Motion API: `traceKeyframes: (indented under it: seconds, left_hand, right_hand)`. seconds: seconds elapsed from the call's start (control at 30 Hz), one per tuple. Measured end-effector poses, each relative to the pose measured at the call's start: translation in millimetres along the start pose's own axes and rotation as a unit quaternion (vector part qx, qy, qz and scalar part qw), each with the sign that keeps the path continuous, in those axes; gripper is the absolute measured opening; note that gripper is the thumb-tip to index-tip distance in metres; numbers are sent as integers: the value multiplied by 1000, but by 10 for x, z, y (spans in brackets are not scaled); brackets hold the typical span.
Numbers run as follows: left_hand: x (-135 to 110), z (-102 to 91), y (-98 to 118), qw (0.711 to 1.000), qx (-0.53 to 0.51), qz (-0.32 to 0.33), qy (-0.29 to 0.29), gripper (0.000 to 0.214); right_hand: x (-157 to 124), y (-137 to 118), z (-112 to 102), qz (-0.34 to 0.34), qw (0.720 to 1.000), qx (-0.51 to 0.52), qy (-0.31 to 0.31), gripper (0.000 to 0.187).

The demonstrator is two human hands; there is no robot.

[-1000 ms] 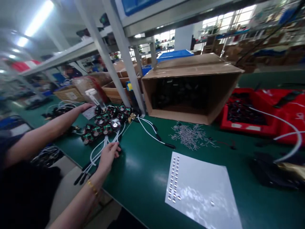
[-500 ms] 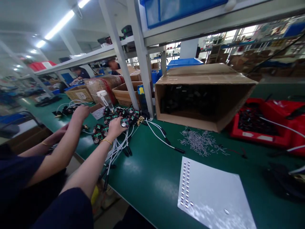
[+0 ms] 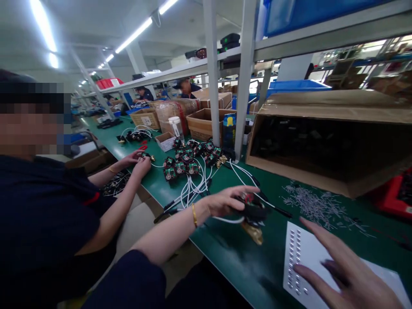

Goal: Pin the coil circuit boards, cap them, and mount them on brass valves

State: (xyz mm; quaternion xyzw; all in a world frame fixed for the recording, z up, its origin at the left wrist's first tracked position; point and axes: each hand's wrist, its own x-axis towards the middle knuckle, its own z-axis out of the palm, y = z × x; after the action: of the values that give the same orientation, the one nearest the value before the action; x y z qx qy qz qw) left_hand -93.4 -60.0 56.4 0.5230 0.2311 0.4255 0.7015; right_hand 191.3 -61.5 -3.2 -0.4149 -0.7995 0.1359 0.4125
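Note:
My left hand (image 3: 225, 201), with a gold bracelet at the wrist, grips a black electronic module (image 3: 255, 210) above the green bench. A white cable and a brass-coloured fitting (image 3: 253, 234) hang from this module; motion blurs its details. Over the white sheet (image 3: 313, 253), my right hand (image 3: 354, 268) reaches in with thumb and fingers spread apart. Small round silver discs (image 3: 291, 257) stand in two rows along the sheet's left side. Behind my left hand lies a pile of similar modules (image 3: 180, 167) with green circuit boards and white cables (image 3: 195, 189).
A co-worker's hands (image 3: 140, 163) handle a small part at the left. Loose thin pale pieces (image 3: 312, 204) lie before a large cardboard box (image 3: 299, 180) of black parts. A shelf post (image 3: 243, 86) rises behind the pile; a red bin (image 3: 394, 193) stands far right.
My left hand has moved right, away from the pile, with a module in it. My right hand has entered at the lower right. The view has turned left, showing more of the co-worker.

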Motion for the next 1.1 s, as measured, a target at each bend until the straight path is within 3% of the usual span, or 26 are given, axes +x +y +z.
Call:
traceKeyframes:
  seconds: [0.07, 0.17, 0.2, 0.27, 0.33, 0.4, 0.5, 0.57, 0.67, 0.73, 0.8, 0.87, 0.93, 0.97, 1.07, 1.1]
  left_hand:
    - [107, 110, -186, 994, -23, -86, -58, 93]
    - [230, 202, -352, 982, -30, -157, -95, 96]
    - [244, 227, -388, 980, -24, -176, -93, 95]
    - [219, 290, -462, 979, 63, -189, -46, 83]
    - [131, 378, -578, 959, 245, -131, 64, 63]
    - [16, 490, -754, 888, 429, -28, 164, 59]
    - [-91, 668, -1082, 788, 582, 59, 190, 90]
    - [-72, 758, -1265, 765, 600, 84, 218, 94]
    - [27, 815, -1388, 787, 529, 118, 294, 75]
    - [72, 803, -1376, 836, 455, 105, 288, 67]
    - [77, 759, -1323, 904, 345, 75, 241, 67]
    - [60, 694, -1248, 952, 216, 70, 205, 63]
    - [44, 626, -1158, 970, 122, 81, 194, 60]
    - [42, 597, -1108, 975, 96, 77, 183, 59]
    - [58, 547, -959, 992, 61, 10, 107, 64]
    - [66, 545, -916, 994, 83, -17, 70, 64]
  right_hand:
    - [192, -184, 65, -47, 995, 8, -91, 79]
    - [296, -404, 55, -47, 977, 37, -207, 67]
    - [271, -440, 44, -26, 974, 31, -224, 62]
    - [156, -450, 49, 33, 979, -4, -203, 54]
    - [6, -405, 101, 97, 984, -46, -141, 50]
    - [-124, -363, 184, 159, 981, -77, -77, 45]
    - [-236, -400, 309, 221, 968, -113, -23, 44]
    - [-281, -481, 356, 226, 965, -130, -23, 44]
    - [-368, -545, 329, 168, 984, -57, -34, 40]
    - [-452, -479, 241, 148, 986, 71, -25, 31]
    - [-543, -334, 113, 210, 947, 244, 22, 34]
    - [-624, -166, -15, 296, 869, 380, 112, 53]
    - [-681, -37, -93, 349, 807, 436, 193, 69]
    - [-700, -1, -103, 370, 789, 442, 212, 72]
    - [-729, -3, -24, 431, 758, 450, 193, 72]
    - [-735, -26, 20, 437, 759, 449, 174, 68]
